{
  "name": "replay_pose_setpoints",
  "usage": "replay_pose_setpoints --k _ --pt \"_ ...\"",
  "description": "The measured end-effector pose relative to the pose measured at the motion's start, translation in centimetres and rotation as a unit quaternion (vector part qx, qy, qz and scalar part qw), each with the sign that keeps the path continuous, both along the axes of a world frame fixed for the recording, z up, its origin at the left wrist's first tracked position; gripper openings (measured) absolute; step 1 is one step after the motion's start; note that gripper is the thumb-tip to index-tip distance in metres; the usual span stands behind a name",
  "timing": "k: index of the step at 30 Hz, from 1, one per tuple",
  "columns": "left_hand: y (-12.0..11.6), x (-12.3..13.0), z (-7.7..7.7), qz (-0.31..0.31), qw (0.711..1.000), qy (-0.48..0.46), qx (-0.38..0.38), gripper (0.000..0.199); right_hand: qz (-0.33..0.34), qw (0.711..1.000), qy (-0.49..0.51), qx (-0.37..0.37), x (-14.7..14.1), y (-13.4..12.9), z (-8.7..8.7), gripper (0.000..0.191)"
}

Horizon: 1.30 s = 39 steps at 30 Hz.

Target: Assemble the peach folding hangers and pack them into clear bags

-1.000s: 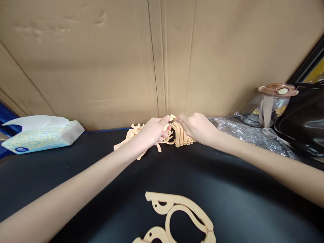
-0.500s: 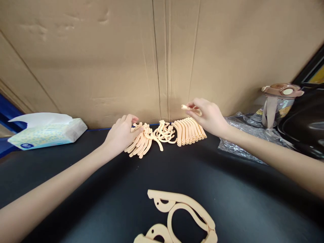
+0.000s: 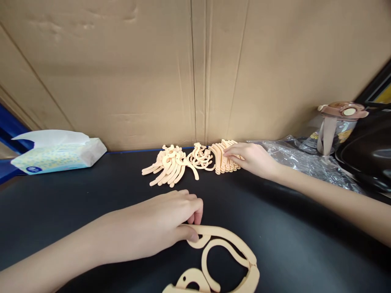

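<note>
My left hand [image 3: 171,226] pinches the upper end of a beige plastic folding clothes hanger [image 3: 227,232] between thumb and fingers. The hanger lies opened out on the black table at the near edge of view, its hook piece [image 3: 205,260] curled inside it. Farther back, my right hand [image 3: 255,160] lies over a row of curved beige hanger arms [image 3: 218,156], its fingers stretched across their right side. The thumb and whatever is under those fingers are hidden. Left of the row sit a small heap of beige hooks [image 3: 200,156] and a loose pile of hanger pieces [image 3: 168,167].
A tissue pack [image 3: 61,152] rests at the left. Behind everything stands a cardboard wall [image 3: 137,81]. At the right are a crumpled clear plastic bag [image 3: 293,167], a drinking bottle with a brown lid [image 3: 339,126] and a black glossy object [image 3: 369,150].
My left hand has left the loose pile and come nearer to grip the hanger. My right hand, which held a small beige piece raised, has lowered onto the row of arms.
</note>
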State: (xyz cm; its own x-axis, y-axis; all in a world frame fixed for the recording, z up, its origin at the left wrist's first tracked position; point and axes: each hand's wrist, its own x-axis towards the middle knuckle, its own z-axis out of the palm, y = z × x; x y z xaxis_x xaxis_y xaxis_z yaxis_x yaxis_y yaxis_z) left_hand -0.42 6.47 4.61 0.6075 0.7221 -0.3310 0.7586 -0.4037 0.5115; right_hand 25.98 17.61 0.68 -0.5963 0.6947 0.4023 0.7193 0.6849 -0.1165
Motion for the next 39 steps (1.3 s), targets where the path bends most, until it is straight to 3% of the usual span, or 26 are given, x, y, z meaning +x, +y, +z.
replay_pose_setpoints --k 3,5,7,10,12,14,17,19,21,23,26,29,31,34,37,39 --pt "0.4 0.0 0.1 0.008 1.000 -0.007 0.014 0.019 0.025 0.996 0.075 -0.052 -1.2 -2.3 0.8 0.023" --pt "1.1 0.4 -0.1 0.038 0.998 -0.039 0.016 0.023 0.060 0.982 0.110 -0.142 -2.4 -4.2 1.1 0.025" --pt "2.1 1.0 -0.6 0.073 0.992 -0.103 0.009 0.024 0.090 0.956 0.145 -0.239 -3.5 -5.7 1.2 0.027" --pt "3.5 1.8 -0.9 0.146 0.964 -0.220 -0.024 0.022 0.103 0.924 0.201 -0.308 -4.2 -6.4 1.2 0.027" --pt "4.0 2.1 -0.7 0.200 0.938 -0.276 -0.066 0.025 0.106 0.911 0.244 -0.316 -4.1 -6.2 1.3 0.024" --pt "4.3 2.0 -0.4 0.235 0.913 -0.317 -0.100 0.024 0.092 0.917 0.252 -0.295 -3.8 -5.8 1.7 0.021" --pt "4.5 1.8 -0.3 0.259 0.896 -0.346 -0.102 0.022 0.036 0.974 0.152 -0.162 -3.3 -5.4 2.1 0.020" --pt "4.3 1.9 -0.7 0.262 0.904 -0.331 -0.074 0.027 0.017 0.999 0.033 -0.015 -3.2 -5.5 2.1 0.022" --pt "3.8 2.4 -1.2 0.249 0.923 -0.290 -0.033 0.033 0.022 0.991 -0.081 0.104 -3.2 -5.7 1.7 0.026" --pt "3.2 3.0 -1.8 0.227 0.943 -0.238 0.054 0.037 0.033 0.979 -0.148 0.137 -3.3 -5.9 1.3 0.029" --pt "2.5 3.7 -2.2 0.188 0.944 -0.137 0.232 0.035 0.021 0.990 -0.125 0.066 -3.7 -6.3 0.8 0.027" --pt "2.4 3.8 -1.7 0.178 0.931 -0.031 0.317 0.033 0.029 0.994 0.027 -0.098 -4.0 -6.3 0.8 0.027" --pt "2.7 3.5 -1.0 0.189 0.914 0.035 0.358 0.031 0.036 0.967 0.141 -0.209 -4.0 -5.9 1.0 0.027" --pt "3.9 2.3 -0.2 0.227 0.890 0.101 0.383 0.032 0.030 0.898 0.301 -0.320 -3.7 -4.6 1.1 0.025" --pt "6.2 0.0 -0.3 0.263 0.891 0.076 0.361 0.041 0.033 0.800 0.464 -0.379 -3.2 -3.3 1.4 0.019" --pt "7.8 -1.5 -0.7 0.271 0.881 0.050 0.385 0.038 0.026 0.751 0.532 -0.390 -2.9 -3.0 1.7 0.015"
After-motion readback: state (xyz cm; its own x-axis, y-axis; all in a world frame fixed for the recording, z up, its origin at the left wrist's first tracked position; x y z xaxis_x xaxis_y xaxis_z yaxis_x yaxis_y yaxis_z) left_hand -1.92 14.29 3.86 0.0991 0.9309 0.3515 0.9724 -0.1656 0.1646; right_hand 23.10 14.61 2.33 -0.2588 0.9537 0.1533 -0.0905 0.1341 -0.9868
